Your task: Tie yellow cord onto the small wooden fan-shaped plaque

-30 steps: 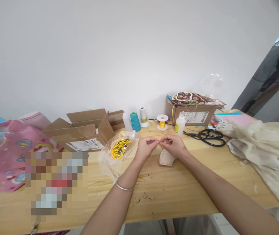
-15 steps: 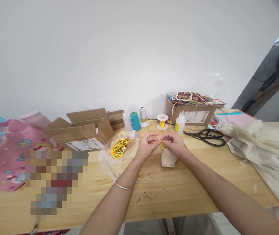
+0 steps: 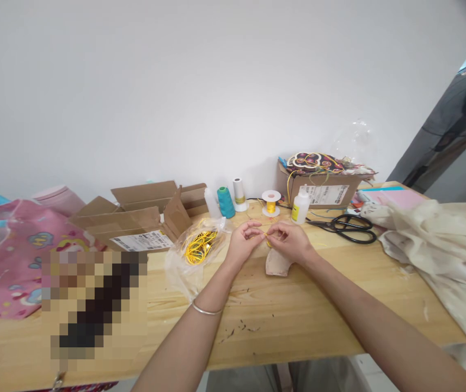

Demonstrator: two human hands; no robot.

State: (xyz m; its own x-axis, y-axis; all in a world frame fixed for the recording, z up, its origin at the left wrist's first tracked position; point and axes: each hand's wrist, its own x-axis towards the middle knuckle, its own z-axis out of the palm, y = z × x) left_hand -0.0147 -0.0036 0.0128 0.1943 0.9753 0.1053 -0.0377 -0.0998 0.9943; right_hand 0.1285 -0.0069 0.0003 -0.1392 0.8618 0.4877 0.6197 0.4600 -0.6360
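Both hands up just above the table (image 3: 306, 321), fingertips nearly touching: left hand (image 3: 244, 244) and right hand (image 3: 289, 240) each pinching one end of a short yellow cord (image 3: 266, 237) so, I'd judge, it stays taut between them. Cord is thin, bright yellow, mostly hidden by my fingers. A small beige fabric piece (image 3: 277, 263) lies under my right hand, and a clear bag of yellow cord (image 3: 198, 247) sits just left, in easy reach.

1. A wooden table (image 3: 298, 321) carries everything.
2. Left: pink bag (image 3: 8, 256), cardboard boxes (image 3: 135, 218).
3. Far: thread spools (image 3: 233, 200), glue bottle (image 3: 300, 207), scissors (image 3: 345, 227).
4. Right: cream cloth (image 3: 441, 250).
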